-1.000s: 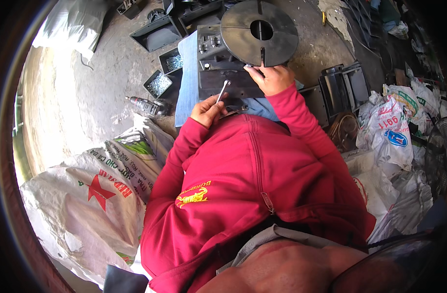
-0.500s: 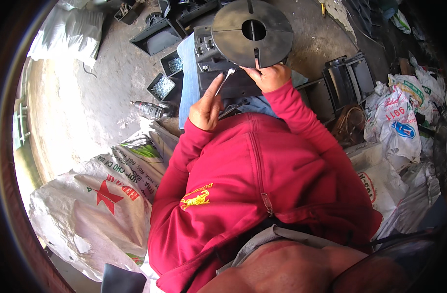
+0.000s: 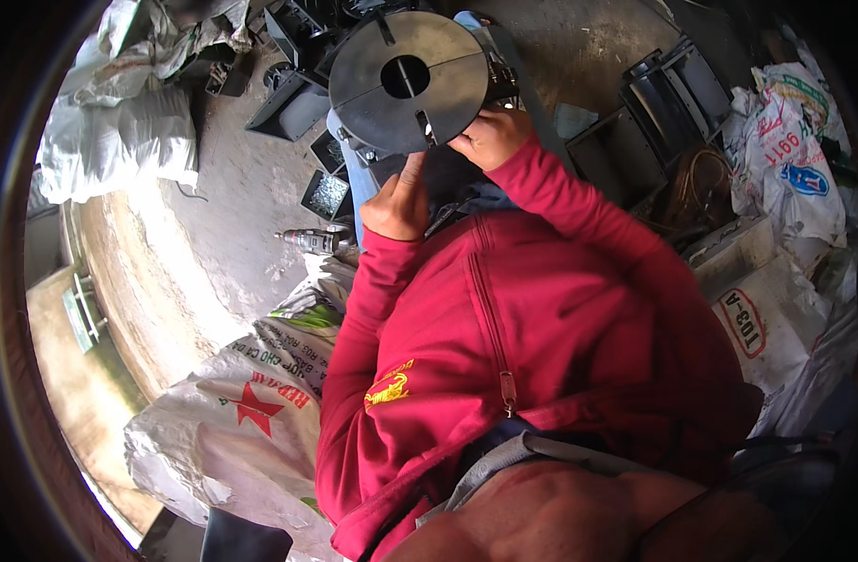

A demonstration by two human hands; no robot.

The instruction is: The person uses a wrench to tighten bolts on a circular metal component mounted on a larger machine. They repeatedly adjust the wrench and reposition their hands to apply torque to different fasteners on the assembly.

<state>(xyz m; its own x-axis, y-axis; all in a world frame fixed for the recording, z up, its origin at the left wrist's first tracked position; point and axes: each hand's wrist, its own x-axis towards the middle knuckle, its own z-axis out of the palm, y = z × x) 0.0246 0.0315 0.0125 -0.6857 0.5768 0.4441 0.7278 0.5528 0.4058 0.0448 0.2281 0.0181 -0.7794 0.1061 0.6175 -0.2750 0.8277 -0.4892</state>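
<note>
A black round plate (image 3: 373,117) with a central hole and slots stands on dark framework between my legs, over blue trousers. My left hand (image 3: 397,208) is closed just below its near rim, index finger stretched up to the edge. It holds a slim shiny spanner, now mostly hidden; a bright bit of metal (image 3: 428,130) shows in the near slot. At the rim's near right, my right hand (image 3: 496,138) is closed on the plate, its fingertips partly hidden underneath.
Left of my leg are bins of small metal fasteners (image 3: 327,196) and a power drill (image 3: 309,241). Black housings (image 3: 672,122) stand to the right. White printed sacks (image 3: 232,421) lie at left, with more sacks (image 3: 790,150) at right.
The plate has shifted left and slightly down in view, partly because the view has turned. My left hand has risen to its rim, and the spanner has gone mostly out of sight.
</note>
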